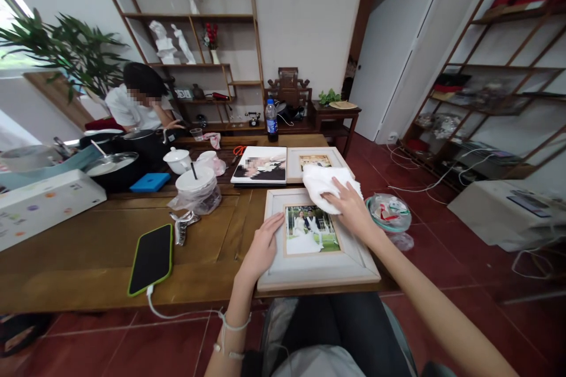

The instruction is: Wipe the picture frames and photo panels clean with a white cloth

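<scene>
A white picture frame (313, 271) lies near the table's front edge, with a photo of a couple outdoors (312, 230) in its middle. On the frame's left side rests my left hand (262, 244), fingers stretched out and lying flat. My right hand (347, 203) presses a folded white cloth (321, 181) against the frame's upper right part; some of its fingertips are hidden in the cloth. Just behind, a second white frame (295, 168) is partly covered by the cloth. To its left lies a photo panel (260, 159) with a dark lower part.
Left of the frame are a charging phone (151, 259), a silver tool (182, 225), a lidded cup in plastic (197, 185) and a blue box (150, 182). A cola bottle (271, 121) stands behind. Beyond the pans sits another person (132, 100). A waste bin (389, 213) is at the right.
</scene>
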### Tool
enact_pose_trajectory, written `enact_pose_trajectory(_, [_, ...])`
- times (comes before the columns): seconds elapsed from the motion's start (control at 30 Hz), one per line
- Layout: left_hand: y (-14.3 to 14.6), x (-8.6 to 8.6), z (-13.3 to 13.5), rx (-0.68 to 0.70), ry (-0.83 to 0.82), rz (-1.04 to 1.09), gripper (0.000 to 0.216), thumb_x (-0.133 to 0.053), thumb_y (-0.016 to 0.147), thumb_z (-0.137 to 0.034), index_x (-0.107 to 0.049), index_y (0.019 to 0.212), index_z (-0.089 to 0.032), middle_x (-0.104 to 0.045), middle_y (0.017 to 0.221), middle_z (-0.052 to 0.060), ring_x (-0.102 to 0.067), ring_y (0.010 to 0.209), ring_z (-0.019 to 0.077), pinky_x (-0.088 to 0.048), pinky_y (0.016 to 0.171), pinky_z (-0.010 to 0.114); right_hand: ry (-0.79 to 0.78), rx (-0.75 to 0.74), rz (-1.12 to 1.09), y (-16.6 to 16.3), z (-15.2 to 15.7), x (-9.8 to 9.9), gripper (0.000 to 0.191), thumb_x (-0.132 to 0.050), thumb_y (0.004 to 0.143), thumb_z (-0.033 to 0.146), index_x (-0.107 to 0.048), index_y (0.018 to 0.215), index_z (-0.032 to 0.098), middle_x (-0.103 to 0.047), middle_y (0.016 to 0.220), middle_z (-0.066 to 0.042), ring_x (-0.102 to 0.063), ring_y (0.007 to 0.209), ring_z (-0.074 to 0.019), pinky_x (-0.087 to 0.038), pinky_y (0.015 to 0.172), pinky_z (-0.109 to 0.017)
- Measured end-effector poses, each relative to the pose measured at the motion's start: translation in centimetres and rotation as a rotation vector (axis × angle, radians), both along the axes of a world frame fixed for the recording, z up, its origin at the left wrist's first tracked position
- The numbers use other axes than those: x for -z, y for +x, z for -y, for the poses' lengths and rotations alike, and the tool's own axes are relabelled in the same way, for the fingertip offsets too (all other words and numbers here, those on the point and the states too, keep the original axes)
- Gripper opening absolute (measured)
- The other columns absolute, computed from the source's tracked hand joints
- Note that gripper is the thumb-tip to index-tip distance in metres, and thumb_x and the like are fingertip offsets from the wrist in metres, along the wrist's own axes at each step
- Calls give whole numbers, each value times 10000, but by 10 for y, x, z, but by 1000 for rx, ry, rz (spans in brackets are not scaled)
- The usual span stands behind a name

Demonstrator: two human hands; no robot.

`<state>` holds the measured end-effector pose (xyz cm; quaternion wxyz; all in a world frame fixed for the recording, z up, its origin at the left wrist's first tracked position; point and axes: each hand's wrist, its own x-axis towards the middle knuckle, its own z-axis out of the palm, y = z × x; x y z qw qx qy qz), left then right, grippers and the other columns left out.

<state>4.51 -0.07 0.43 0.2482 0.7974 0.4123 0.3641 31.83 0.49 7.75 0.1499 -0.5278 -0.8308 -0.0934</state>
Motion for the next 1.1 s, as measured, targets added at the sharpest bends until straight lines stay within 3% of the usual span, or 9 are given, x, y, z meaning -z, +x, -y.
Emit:
enact_pose_trajectory(0.13, [1,-2,0,-14,-10,-30,555,-307,799,4,-531,1287,-137,-506,1374,104,-423,1307,190,-301,1128,448,-150,-39,80,-8,2,9,712,-422,616,-70,-580,1243,229,-553,1331,-68,-247,1379,-285,-156,1105,-548])
enact_pose_trajectory(0.27, [2,-3,-1,-25,0,-44,556,-320,785,12,-546,1270,-137,-518,1363,105,-440,1294,195,-316,1120,457,-224,-53,85,-20,30,8,680,-434,630,-37,-585,1240,222,-542,1343,-70,-303,1345,-301,-146,1109,-545])
enact_pose_trajectory(0.4, [2,-3,-2,-28,5,-43,549,-322,780,14,-549,1264,-112,-526,1353,117,-444,1290,198,-322,1120,448,-335,-89,52,-30,77,-7,641,-430,606,-26,-626,1174,198,-568,1309,-74,-360,1306,-313,-175,1111,-533])
enact_pose_trajectory(0.53, [2,-4,-1,-27,6,-39,557,-320,772,21,-552,1261,-114,-519,1361,114,-437,1295,192,-309,1129,445,-496,-119,-16,-34,122,-29,683,-392,596,-35,-612,1183,236,-562,1308,-72,-387,1303,-256,-223,1110,-483])
enact_pose_trajectory(0.63, [2,-5,0,-35,5,-31,561,-323,778,18,-553,1263,-147,-521,1362,95,-443,1291,188,-310,1127,453,-633,-118,-64,-31,140,-37,758,-373,571,-32,-575,1235,276,-494,1383,-58,-340,1343,-228,-265,1097,-458])
enact_pose_trajectory(0.8, [1,-4,0,-7,15,-1,552,-327,793,10,-549,1270,-158,-521,1364,89,-434,1298,175,-300,1135,435,-683,-49,-171,-20,126,-19,785,-382,547,-14,-570,1247,286,-443,1428,-18,-278,1374,-248,-293,1084,-466])
enact_pose_trajectory(0.97, [0,-4,0,15,26,23,579,-331,778,21,-538,1283,-172,-518,1367,79,-432,1300,173,-296,1138,436,-514,2,-213,-18,89,8,784,-412,547,-2,-560,1270,265,-458,1415,-9,-320,1354,-254,-303,1091,-449])
enact_pose_trajectory(1.1, [0,-5,1,25,38,61,596,-334,764,24,-544,1279,-189,-535,1351,65,-448,1290,169,-303,1136,425,-325,-39,-162,-22,49,14,789,-398,566,-21,-524,1304,230,-471,1406,-33,-296,1367,-216,-249,1121,-437])
